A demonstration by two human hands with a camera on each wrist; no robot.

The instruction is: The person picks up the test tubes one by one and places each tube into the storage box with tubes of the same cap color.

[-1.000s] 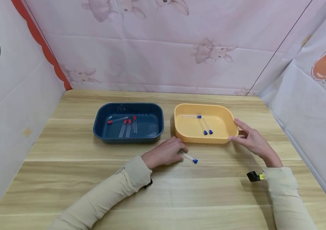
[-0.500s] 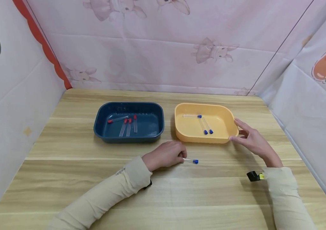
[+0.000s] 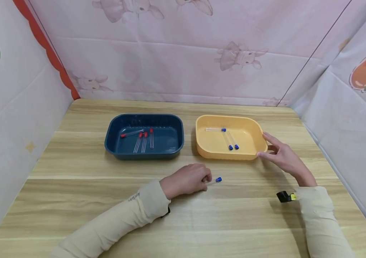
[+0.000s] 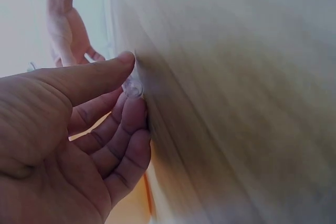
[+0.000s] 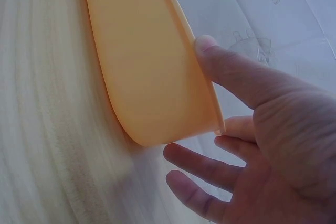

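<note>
Just in front of the bins, my left hand [image 3: 187, 179] pinches a clear test tube with a blue cap [image 3: 214, 181]. The cap points right and tilts slightly up. In the left wrist view the rounded end of the test tube [image 4: 134, 87] shows between thumb and fingers. My right hand [image 3: 284, 160] holds the right end of the yellow bin [image 3: 228, 156], thumb at its near corner and a finger on the side rim. Three blue-capped test tubes [image 3: 231, 139] lie inside that bin. In the right wrist view the lower fingers of the right hand [image 5: 278, 129] extend loosely beside the bin.
A dark blue bin [image 3: 144, 157] stands to the left of the yellow one, with a gap between them. Several red-capped test tubes [image 3: 151, 139] lie in it. Printed cloth walls [image 3: 170, 79] enclose the wooden table [image 3: 228, 225] at the back and sides.
My left hand has drawn slightly toward the table's front with the test tube, whose blue cap has swung from pointing down-right to slightly upward. The right hand and both bins stay put.
</note>
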